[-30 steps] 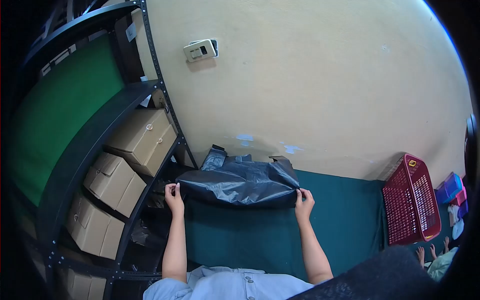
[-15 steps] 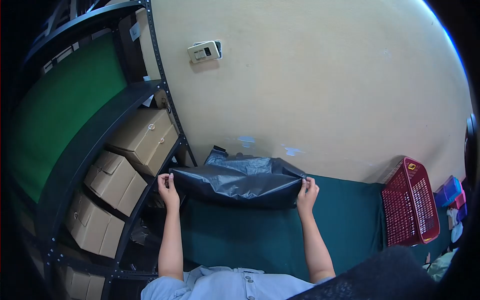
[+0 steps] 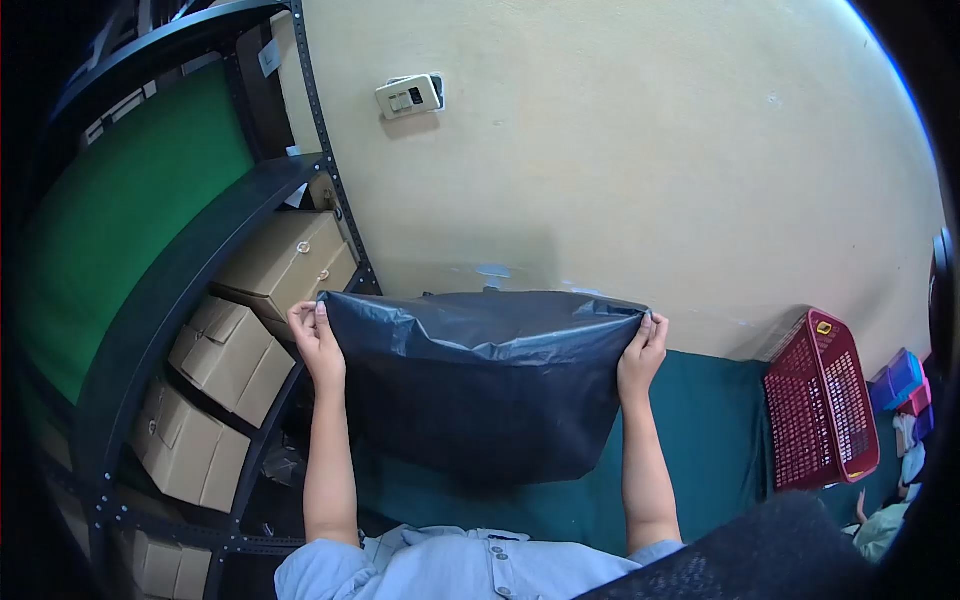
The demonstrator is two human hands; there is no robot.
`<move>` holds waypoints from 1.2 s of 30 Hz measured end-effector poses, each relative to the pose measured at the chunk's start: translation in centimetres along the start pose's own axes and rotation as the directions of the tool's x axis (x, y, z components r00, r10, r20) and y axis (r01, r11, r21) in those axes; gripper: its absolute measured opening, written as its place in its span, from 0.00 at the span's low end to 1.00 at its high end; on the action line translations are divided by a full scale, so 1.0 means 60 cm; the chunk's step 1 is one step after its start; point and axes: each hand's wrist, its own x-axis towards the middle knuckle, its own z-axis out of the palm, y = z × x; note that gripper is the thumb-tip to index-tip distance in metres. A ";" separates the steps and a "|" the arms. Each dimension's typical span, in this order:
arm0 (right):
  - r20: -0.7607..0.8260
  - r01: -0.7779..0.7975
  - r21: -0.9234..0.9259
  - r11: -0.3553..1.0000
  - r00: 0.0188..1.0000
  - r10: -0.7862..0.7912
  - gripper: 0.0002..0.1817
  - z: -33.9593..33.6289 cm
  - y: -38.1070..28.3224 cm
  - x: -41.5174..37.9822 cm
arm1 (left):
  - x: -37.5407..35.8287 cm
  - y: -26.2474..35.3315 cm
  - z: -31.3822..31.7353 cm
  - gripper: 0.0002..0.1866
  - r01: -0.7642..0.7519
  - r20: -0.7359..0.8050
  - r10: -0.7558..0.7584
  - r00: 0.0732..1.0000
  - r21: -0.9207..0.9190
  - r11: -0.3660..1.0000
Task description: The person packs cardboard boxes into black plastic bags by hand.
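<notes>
Raised since a second ago, one black plastic bag [image 3: 480, 390] now hangs spread above the green mat [image 3: 700, 440], its top corners pinched by two hands, left hand [image 3: 316, 340] and right hand [image 3: 643, 352]; one red basket [image 3: 822, 400] stands well apart.

2 hands [image 3: 318, 345] [image 3: 643, 352], 1 black plastic bag [image 3: 480, 385], approx. 5 cardboard boxes [image 3: 285, 262] on 1 metal rack [image 3: 170, 285], 1 red basket [image 3: 822, 400], 1 wall switch [image 3: 408, 95], 1 green mat [image 3: 720, 420].
</notes>
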 end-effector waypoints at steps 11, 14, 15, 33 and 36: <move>-0.042 0.253 0.095 0.963 0.967 -0.250 0.14 -0.001 -0.076 0.147 | 0.118 0.120 0.026 0.23 0.017 0.095 0.008 0.995 -0.258 0.966; -0.042 0.176 0.186 0.967 0.984 -0.171 0.15 -0.025 -0.140 0.167 | 0.132 0.185 0.026 0.25 -0.032 0.114 0.083 0.990 -0.388 0.921; -0.180 0.276 0.134 0.952 0.951 -0.251 0.15 -0.034 -0.169 0.164 | 0.133 0.203 0.026 0.26 -0.065 0.117 0.133 0.984 -0.457 0.887; 0.473 0.128 -0.366 0.922 0.878 0.066 0.08 -0.173 0.236 -0.331 | -0.320 -0.179 -0.280 0.38 0.724 0.547 -0.703 0.455 0.232 0.650; 0.505 -0.156 -0.499 0.853 0.747 0.432 0.11 -0.177 0.260 -0.377 | -0.352 -0.200 -0.289 0.39 0.553 0.487 -0.799 0.353 0.580 0.598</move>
